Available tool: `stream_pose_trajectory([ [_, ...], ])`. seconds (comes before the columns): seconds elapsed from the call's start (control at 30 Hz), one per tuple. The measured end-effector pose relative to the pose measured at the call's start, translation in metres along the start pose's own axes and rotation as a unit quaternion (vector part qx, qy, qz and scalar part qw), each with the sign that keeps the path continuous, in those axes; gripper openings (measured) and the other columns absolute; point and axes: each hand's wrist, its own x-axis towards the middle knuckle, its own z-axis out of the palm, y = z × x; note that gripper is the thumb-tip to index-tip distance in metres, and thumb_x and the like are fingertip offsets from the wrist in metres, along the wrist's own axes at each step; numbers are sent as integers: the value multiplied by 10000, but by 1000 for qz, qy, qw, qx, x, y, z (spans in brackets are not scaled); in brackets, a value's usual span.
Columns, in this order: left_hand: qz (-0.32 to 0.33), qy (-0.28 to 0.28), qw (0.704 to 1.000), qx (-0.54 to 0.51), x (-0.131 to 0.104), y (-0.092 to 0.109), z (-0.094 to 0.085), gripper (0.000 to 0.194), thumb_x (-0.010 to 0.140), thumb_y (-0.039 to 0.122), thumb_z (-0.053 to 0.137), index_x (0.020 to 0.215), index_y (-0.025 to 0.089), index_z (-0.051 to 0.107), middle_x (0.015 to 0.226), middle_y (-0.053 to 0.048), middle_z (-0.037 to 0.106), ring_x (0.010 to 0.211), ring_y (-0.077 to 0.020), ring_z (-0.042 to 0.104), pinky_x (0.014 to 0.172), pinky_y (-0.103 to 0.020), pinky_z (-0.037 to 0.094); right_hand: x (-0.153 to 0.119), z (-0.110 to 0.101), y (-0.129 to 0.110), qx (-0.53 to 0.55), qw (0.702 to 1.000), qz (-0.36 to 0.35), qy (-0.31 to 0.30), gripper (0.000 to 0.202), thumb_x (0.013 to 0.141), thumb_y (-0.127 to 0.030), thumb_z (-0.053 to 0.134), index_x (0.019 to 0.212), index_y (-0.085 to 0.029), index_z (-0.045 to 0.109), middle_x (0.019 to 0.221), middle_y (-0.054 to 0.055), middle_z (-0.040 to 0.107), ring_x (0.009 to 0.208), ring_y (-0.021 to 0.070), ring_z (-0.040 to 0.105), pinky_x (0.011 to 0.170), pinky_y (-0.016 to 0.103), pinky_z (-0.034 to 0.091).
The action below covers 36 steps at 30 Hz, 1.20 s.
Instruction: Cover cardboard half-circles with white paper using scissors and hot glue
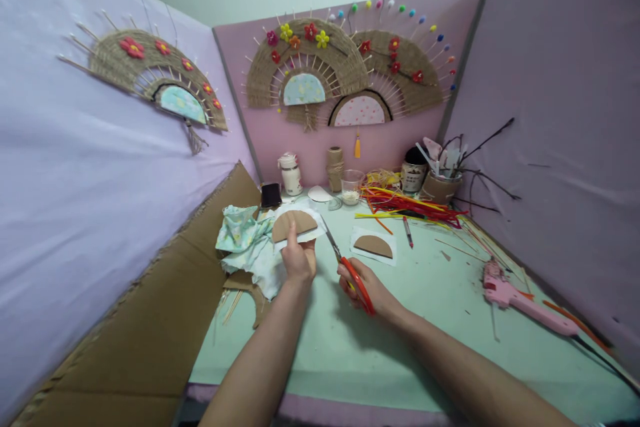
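Observation:
My left hand [299, 260] pinches a half-round piece of cardboard [303, 221] backed by pale fabric, the thumb lying on its brown face. Red-handled scissors [356, 285] are gripped in my right hand [373, 290], their blades pointing up and left beside the fabric's right edge. Whether the blades touch the fabric I cannot tell. On the table to the right lies a second cardboard half-round [375, 245] on a white fabric piece. Crumpled mint floral fabric [250, 247] spreads left of my left hand, over a curved cardboard scrap [261, 307].
A pink glue gun [525, 307] with its cord lies at the right. Red and yellow pipe cleaners [410, 205], a twine spool [335, 170], a clear cup [352, 188] and a white bottle [291, 175] line the back. Tall cardboard [135, 320] leans at the left. Decorated fans [305, 60] hang behind.

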Motion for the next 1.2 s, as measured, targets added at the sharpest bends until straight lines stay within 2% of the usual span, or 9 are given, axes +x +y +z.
stream_pose_trajectory([
  [0.67,-6,-5,1000,-7,-1,1,1,228,841,161,637,1066,179,664,1033,-58,700,887,-158,679,702,-265,579,2,2,1,-17,999,21,25,466,774,-648,611,776,-229,408,536,-94,468,402,51,330,355,176,258],
  [0.93,-3,1,1000,-5,1,2,0,265,834,169,645,1097,191,656,1125,-68,689,962,-174,675,721,-267,586,0,-1,2,-70,997,7,21,456,795,-657,573,779,-229,418,535,-83,506,375,66,395,356,195,304],
  [1.2,-7,-5,1000,-8,2,4,1,253,845,154,624,1090,208,659,1114,-57,696,968,-170,678,701,-249,585,0,-3,-2,-116,993,-4,28,490,765,-683,584,736,-228,403,510,-72,518,379,73,416,374,201,308],
])
